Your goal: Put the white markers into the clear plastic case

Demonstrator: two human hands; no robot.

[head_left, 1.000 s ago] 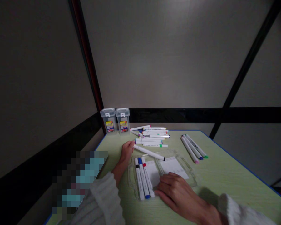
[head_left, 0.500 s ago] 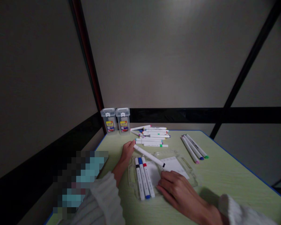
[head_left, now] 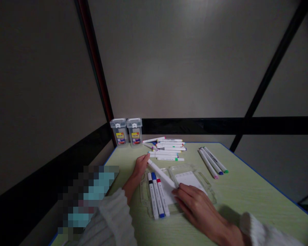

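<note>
Against two dull grey walls, trimmed with a glossy black band and dark slanting strips, stands a pale green tabletop with streaky grain and a blue edge. Light falls faintly; the corners are dim. At the far left corner, two lidded clear boxes with yellow labels stand side by side. Right of them lies a loose pile of markers; farther right, three thick markers lie slantwise together. Nearer, an open clear case lies flat, white paper inside, three markers along its left half. Above the case slants a white marker: the left hand's fingers pinch its upper end, the right hand's fingers pinch its lower end. Beside the left sleeve, a pixelated patch hides its contents.
</note>
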